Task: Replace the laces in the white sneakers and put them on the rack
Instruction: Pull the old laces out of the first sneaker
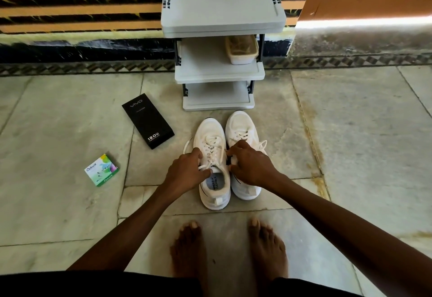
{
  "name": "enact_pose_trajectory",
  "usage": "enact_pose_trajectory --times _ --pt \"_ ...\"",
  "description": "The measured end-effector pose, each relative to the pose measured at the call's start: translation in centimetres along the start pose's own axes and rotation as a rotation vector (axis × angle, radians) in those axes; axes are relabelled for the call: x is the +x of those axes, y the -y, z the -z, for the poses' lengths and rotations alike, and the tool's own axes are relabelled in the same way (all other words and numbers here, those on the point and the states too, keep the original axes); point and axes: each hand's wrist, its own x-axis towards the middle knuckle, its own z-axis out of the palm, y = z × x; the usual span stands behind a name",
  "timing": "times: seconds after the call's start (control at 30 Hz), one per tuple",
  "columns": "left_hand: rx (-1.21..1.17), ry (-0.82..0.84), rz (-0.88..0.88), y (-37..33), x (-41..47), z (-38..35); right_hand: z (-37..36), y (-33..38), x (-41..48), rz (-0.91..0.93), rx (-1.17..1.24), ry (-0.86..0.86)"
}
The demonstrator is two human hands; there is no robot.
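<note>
Head view, looking down: the black box [147, 120] on the floor reads "vivo" and "120W", the small green-and-white box [101, 170] reads "Odonil", and the insole [216, 182] of the left sneaker [205, 133] reads "SPEED" and "FLEXIBLE". Both sneakers stand side by side on the floor just before the grey rack [219, 74], toes toward it, the right sneaker [240, 123] slightly ahead. Both my arms reach forward. My left hand [187, 168] pinches the white lace [214, 147] beside the top eyelets. My right hand [250, 165] curls down between the shoes; whether it grasps anything, I cannot tell.
</note>
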Motion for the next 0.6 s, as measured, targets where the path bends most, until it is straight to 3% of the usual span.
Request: enact_pose_trajectory --times 0.27,0.43,0.6 --pt "0.004 -0.011 0.021 0.0 0.8 -0.7 0.5 0.5 1.9 0.032 -0.163 -0.007" --pt "-0.070 -0.036 0.029 0.1 0.0 -0.6 1.1 1.0 2.7 -0.047 -0.088 0.006" --pt "-0.048 -0.034 0.009 0.3 -0.8 -0.3 1.5 2.5 3.6 -0.074 -0.094 0.137"
